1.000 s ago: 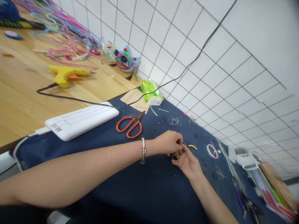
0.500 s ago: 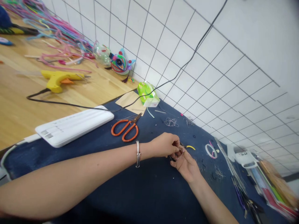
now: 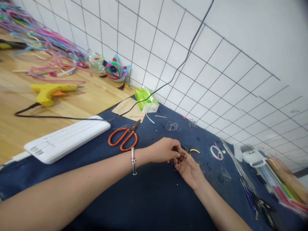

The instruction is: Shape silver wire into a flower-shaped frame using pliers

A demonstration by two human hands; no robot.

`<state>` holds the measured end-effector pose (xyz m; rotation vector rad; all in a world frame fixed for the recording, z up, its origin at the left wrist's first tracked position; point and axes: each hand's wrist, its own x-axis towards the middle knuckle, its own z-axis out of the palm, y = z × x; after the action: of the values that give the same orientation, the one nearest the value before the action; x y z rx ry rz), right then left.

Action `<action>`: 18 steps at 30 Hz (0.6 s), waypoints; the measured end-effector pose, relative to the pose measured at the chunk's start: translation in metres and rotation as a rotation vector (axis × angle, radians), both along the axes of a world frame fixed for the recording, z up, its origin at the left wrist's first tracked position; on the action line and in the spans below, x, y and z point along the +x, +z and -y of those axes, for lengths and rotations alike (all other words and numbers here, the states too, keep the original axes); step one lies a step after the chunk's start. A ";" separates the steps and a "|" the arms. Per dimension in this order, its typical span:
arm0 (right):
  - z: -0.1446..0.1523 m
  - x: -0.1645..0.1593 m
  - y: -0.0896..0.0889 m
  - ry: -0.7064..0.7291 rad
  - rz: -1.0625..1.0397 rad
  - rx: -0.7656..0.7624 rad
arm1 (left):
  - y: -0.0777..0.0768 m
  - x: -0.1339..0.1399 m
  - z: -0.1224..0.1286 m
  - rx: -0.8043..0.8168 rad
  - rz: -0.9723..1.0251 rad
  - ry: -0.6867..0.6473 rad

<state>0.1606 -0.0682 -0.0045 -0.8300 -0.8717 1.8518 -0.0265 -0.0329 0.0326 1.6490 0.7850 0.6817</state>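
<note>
My left hand (image 3: pixel 165 149), with a silver bangle (image 3: pixel 133 161) on the wrist, is closed in a pinch on a thin wire (image 3: pixel 183 156). My right hand (image 3: pixel 191 171) lies palm up under it, with its fingers curled round the same wire, which loops between both hands. The wire's full shape is partly hidden by the fingers. Just behind the right fingertips are pliers with a yellow handle (image 3: pixel 194 150), partly covered. Orange-handled scissors (image 3: pixel 123 138) lie to the left, beyond the bangle.
A white power strip (image 3: pixel 67 139) and a yellow glue gun (image 3: pixel 48 93) are at left, with a black cord crossing toward the wall. Wire coils (image 3: pixel 172 126), a green packet (image 3: pixel 144 98) and a white ring (image 3: pixel 216 153) lie farther back. More pliers (image 3: pixel 263 208) rest at right.
The view has shifted slightly, so the tabletop things appear lower and farther left. Both hands stay together on the wire, with only small finger movement.
</note>
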 end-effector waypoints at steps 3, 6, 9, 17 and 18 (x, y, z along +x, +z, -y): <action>0.001 0.001 0.000 0.002 -0.012 0.010 | 0.000 0.000 -0.002 -0.001 0.004 -0.019; 0.002 0.002 0.000 -0.001 -0.019 0.017 | -0.001 0.000 -0.003 0.012 0.006 -0.032; 0.002 0.003 0.001 -0.030 -0.017 0.036 | 0.001 0.000 -0.003 0.000 0.023 -0.063; -0.002 0.008 0.001 -0.056 -0.047 0.076 | 0.005 0.003 -0.004 0.017 0.095 -0.135; -0.002 0.009 0.001 -0.047 -0.053 0.071 | 0.005 0.003 -0.004 0.008 0.102 -0.151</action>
<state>0.1698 -0.0662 -0.0037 -0.7483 -0.8721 1.7838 -0.0238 -0.0291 0.0373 1.6488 0.5785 0.6572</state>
